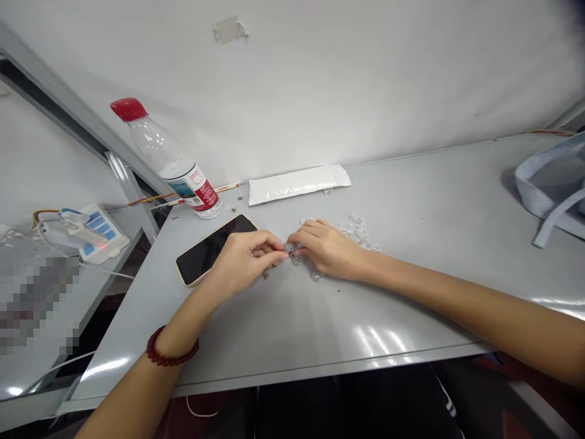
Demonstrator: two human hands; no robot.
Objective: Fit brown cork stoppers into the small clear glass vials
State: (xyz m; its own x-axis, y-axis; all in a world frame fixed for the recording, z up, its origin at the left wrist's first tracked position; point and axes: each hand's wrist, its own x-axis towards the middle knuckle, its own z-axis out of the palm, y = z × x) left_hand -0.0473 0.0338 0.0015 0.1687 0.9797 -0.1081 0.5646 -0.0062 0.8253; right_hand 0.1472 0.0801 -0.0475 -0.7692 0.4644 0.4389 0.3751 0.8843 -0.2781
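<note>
- The small clear plastic piece (289, 247) sits between your hands, with a metallic glint at its centre; your fingertips hide its exact shape.
- Your left hand (244, 259) comes in from the near side, its fingers (270, 252) pressed together and pinching the piece.
- Your right hand (326, 248) meets it from the other side, with its fingers (304, 233) curled over and closing on the same piece.
- Loose clear pieces (356, 230) lie in a cluster just beyond your right hand, and a single clear bead (316, 276) sits just below it. If your pinch slips, the piece could drop among them and be hard to pick out.
- Brown crumbs (265, 275) lie just under your left hand, where they could stick to the piece if you press it down.
- Your phone (214, 249) lies beside your left hand, so a sideways slip could send the piece under its edge.
- The water bottle (167, 160) stands further off, by the wall, and a wide arm movement could tip it.
- The grey tabletop (411, 317) shines in patches, and that glare could hide clear pieces.
</note>
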